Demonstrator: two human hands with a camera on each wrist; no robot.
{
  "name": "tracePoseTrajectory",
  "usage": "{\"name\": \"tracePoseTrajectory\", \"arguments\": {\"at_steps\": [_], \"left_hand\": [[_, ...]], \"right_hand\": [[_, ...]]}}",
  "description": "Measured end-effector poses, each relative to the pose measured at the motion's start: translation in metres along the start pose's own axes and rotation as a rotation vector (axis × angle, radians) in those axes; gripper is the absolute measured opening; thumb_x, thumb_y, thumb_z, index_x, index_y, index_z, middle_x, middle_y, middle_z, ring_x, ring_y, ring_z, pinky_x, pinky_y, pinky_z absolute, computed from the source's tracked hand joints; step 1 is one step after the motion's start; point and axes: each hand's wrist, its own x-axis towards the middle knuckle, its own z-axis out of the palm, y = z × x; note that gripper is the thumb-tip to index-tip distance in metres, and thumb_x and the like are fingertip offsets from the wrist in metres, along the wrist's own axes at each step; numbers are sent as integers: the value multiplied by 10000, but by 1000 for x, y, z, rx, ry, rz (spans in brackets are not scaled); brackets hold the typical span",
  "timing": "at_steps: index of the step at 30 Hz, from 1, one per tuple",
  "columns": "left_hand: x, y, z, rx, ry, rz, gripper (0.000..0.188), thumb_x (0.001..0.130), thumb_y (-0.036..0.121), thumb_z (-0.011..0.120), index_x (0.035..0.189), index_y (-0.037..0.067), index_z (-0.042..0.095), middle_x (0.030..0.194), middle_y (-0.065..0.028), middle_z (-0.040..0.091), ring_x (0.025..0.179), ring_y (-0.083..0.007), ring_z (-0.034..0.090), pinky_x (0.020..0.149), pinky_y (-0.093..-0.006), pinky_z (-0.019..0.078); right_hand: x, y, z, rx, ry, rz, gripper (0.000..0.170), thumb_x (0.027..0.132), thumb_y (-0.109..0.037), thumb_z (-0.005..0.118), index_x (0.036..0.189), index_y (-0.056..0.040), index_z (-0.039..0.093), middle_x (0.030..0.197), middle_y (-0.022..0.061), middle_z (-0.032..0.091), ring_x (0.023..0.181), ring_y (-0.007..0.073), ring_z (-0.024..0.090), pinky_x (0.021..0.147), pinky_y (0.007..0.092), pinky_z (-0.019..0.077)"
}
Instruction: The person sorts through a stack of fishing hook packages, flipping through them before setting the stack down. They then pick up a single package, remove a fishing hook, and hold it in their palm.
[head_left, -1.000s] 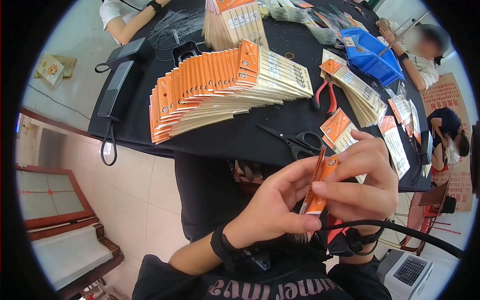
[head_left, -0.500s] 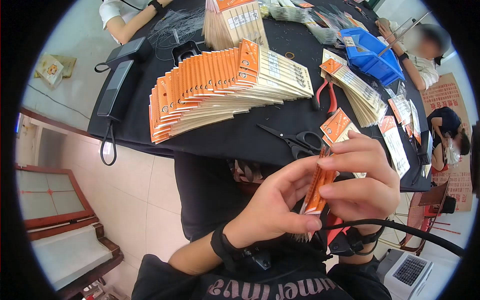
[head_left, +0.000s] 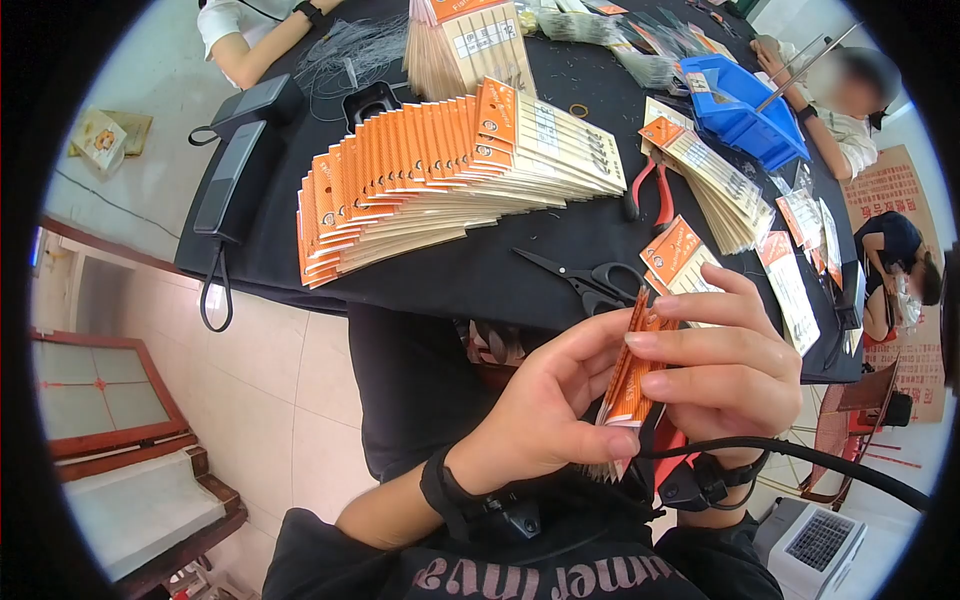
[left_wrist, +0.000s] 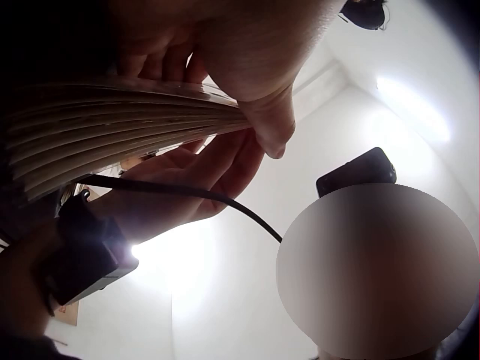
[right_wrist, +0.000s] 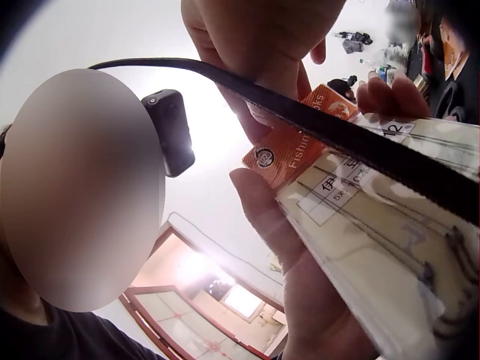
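In the head view, the left hand (head_left: pixel 545 410) grips a stack of packets with orange headers (head_left: pixel 630 385), thumb across the near end. The right hand (head_left: pixel 735 365) lays two slightly bent fingertips on the headers; its thumb is hidden. Seen from the left wrist, the packets (left_wrist: pixel 120 131) fan apart at their far ends, with the left hand (left_wrist: pixel 251 52) above and the right hand (left_wrist: pixel 187 184) below. In the right wrist view, the front packet (right_wrist: pixel 352 217) shows dark hooks under clear film; the left hand (right_wrist: pixel 300 292) holds its edge and the right hand (right_wrist: pixel 262 45) reaches its header.
A fanned row of packets (head_left: pixel 400 180) lies on the black table (head_left: pixel 420 278). Scissors (head_left: pixel 585 280), red pliers (head_left: pixel 655 190), another packet pile (head_left: pixel 710 180) and a blue bin (head_left: pixel 745 110) are to its right. A black cable (head_left: pixel 800 457) crosses near the right wrist.
The right fingertips have shifted over the orange headers, lifting and then coming down a little lower on them. The left hand keeps its grip, almost unmoved.
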Motion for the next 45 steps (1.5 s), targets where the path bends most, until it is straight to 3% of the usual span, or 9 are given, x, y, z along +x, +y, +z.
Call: {"name": "tracePoseTrajectory", "arguments": {"at_steps": [7, 13, 22, 25, 28, 34, 40, 45], "left_hand": [[1, -4, 0, -39, -1, -13, 975, 686, 77, 868, 1457, -34, 283, 1437, -120, 413, 1356, -218, 394, 1144, -356, 301], [2, -3, -1, 2, -18, -5, 979, 686, 60, 862, 1462, -35, 273, 1440, -119, 408, 1364, -223, 386, 1147, -367, 295], [2, -3, 0, -20, -7, -17, 986, 684, 74, 867, 1462, -34, 270, 1445, -117, 400, 1366, -223, 384, 1142, -361, 302], [1, -4, 0, -21, -2, -15, 988, 684, 88, 870, 1461, -33, 273, 1446, -117, 400, 1366, -223, 384, 1137, -357, 310], [0, -6, -1, -27, 3, -14, 989, 683, 99, 873, 1461, -29, 277, 1434, -112, 411, 1358, -217, 392, 1125, -350, 326], [-1, -1, 3, 21, 18, -11, 977, 690, 115, 873, 1462, -19, 289, 1392, -97, 450, 1318, -197, 433, 1102, -337, 354], [-1, -1, 4, 12, 18, 2, 968, 695, 116, 871, 1461, -17, 295, 1378, -93, 465, 1301, -190, 449, 1094, -331, 361], [-1, 0, 5, -12, 26, 6, 955, 699, 98, 861, 1460, -17, 297, 1379, -93, 463, 1300, -189, 449, 1094, -331, 361]], "right_hand": [[-2, -2, 7, 13, 79, 40, 301, 647, -165, 740, 945, -179, 772, 898, -30, 695, 868, 196, 656, 919, 434, 462], [3, -6, 5, -7, 31, 51, 386, 574, -162, 731, 956, -181, 780, 880, -42, 656, 846, 184, 632, 892, 442, 464], [3, -7, 7, -4, 46, 69, 354, 578, -100, 725, 916, -190, 782, 882, -26, 666, 852, 195, 633, 859, 417, 481], [3, -6, 10, -11, 139, 46, 340, 579, -74, 722, 899, -175, 777, 899, 4, 677, 863, 228, 634, 822, 382, 497], [3, -8, 11, 22, 138, 86, 249, 567, -11, 712, 774, -148, 728, 869, 51, 699, 910, 285, 628, 814, 418, 500], [3, 0, 7, 91, 59, -16, 258, 589, 35, 652, 807, -91, 711, 931, 89, 732, 945, 303, 646, 771, 385, 502], [4, 1, 8, 76, 76, -58, 268, 626, -52, 700, 888, -72, 750, 943, 75, 724, 923, 282, 659, 770, 342, 524], [3, -4, 9, 88, 89, -1, 195, 635, 15, 679, 798, -86, 716, 899, 81, 732, 930, 300, 654, 758, 388, 510]]}}
